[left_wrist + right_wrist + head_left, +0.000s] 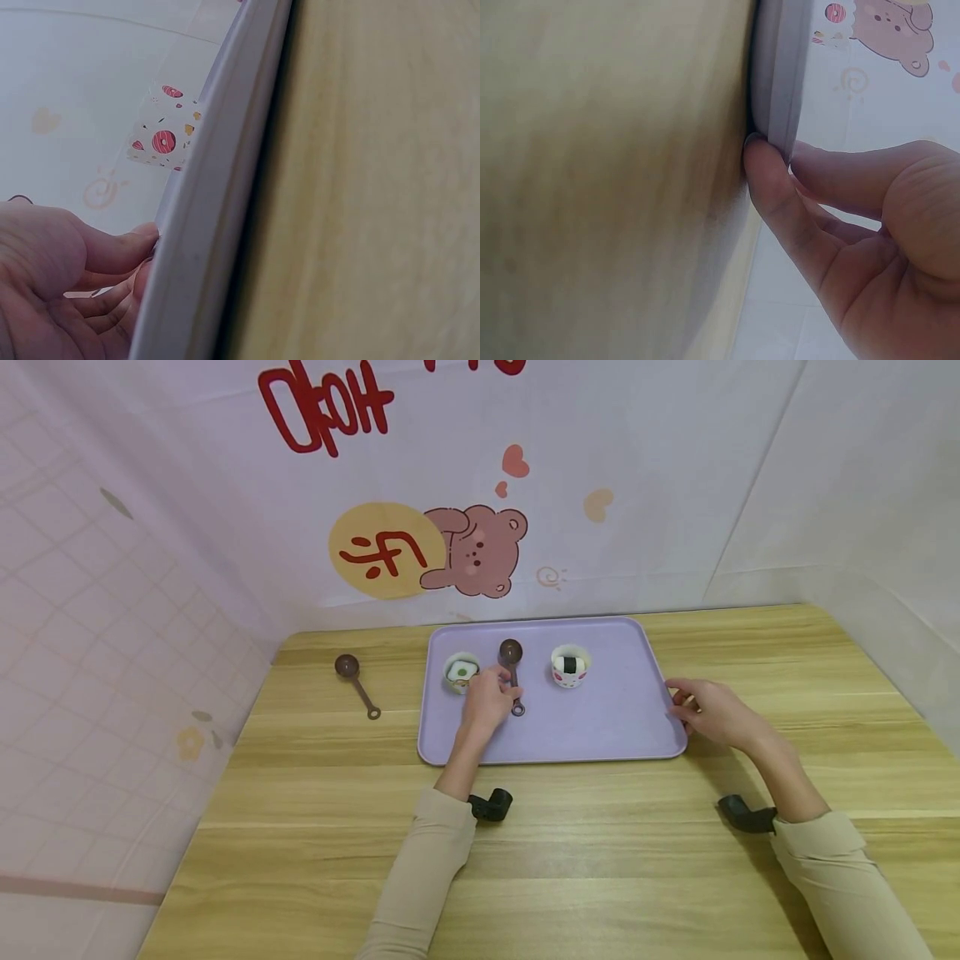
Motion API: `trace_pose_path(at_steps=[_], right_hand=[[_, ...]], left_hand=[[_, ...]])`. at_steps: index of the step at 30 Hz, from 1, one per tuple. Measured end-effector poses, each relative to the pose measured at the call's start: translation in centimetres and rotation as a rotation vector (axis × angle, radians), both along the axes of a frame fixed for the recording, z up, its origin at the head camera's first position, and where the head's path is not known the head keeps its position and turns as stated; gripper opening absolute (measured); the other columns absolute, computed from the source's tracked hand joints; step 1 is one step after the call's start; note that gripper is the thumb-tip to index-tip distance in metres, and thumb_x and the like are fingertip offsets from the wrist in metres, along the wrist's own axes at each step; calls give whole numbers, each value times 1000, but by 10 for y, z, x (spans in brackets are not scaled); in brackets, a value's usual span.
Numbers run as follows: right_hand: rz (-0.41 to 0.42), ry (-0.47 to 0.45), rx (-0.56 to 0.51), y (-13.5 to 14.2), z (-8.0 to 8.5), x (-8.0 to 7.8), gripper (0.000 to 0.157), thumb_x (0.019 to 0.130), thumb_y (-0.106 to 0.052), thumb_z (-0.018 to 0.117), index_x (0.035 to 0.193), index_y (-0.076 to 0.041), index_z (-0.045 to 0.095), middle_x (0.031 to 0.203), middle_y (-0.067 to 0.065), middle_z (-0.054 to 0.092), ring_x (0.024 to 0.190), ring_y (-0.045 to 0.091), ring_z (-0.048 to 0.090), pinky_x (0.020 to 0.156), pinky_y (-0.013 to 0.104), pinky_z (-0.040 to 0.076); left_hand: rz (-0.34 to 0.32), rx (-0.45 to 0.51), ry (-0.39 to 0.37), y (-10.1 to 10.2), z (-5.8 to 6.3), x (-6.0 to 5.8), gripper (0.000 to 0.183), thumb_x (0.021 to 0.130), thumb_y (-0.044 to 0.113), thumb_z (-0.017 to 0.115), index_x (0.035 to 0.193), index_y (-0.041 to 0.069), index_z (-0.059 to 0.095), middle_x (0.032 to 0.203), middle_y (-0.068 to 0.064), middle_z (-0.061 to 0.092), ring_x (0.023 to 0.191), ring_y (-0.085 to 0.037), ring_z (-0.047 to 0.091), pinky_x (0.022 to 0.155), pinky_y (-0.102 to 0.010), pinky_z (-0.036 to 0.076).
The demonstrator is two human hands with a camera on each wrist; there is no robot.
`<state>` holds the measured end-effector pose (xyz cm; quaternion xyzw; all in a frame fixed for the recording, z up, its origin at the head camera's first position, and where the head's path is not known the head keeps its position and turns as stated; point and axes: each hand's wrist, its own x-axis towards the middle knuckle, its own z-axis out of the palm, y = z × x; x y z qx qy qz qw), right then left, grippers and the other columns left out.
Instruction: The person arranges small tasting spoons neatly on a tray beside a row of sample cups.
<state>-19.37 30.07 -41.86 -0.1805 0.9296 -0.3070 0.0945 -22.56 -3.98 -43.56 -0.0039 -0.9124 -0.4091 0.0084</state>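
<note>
A lavender tray [600,722] lies on the table. On it rests a brown measuring spoon [511,651], bowl toward the wall. My left hand [487,700] pinches this spoon's handle between thumb and fingers; in the left wrist view, the tray rim hides most of the pinch. To the left of the spoon stands a paper cup [460,673] with a white and green piece inside. On its right, another patterned paper cup [568,675] holds a rice-ball-shaped piece with a black band. My right hand [716,714] grips the tray's right edge, thumb above and finger beneath.
A second brown measuring spoon [348,667] lies on the wooden table [570,852], left of the tray. Behind the tray hangs a white printed cloth [645,460]. Black camera mounts [495,805] sit at both wrists.
</note>
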Motion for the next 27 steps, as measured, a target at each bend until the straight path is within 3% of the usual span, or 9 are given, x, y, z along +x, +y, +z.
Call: trace_pose_path(at_steps=[10, 27], right_hand=[[-4, -4, 3, 0, 1, 0, 44, 95, 8, 61, 132, 24, 44, 95, 26, 63, 68, 21, 64, 56, 30, 55], [1, 6, 5, 0, 1, 0, 44, 95, 8, 62, 132, 24, 44, 94, 26, 64, 66, 21, 64, 55, 29, 55]], left_hand=[[-2, -8, 6, 1, 3, 1, 26, 94, 13, 73, 113, -3, 67, 89, -14, 73, 84, -27, 69, 76, -40, 54], [-3, 24, 105, 1, 12, 3, 27, 93, 11, 73, 115, -3, 67, 87, -12, 70, 81, -27, 66, 78, -41, 53]])
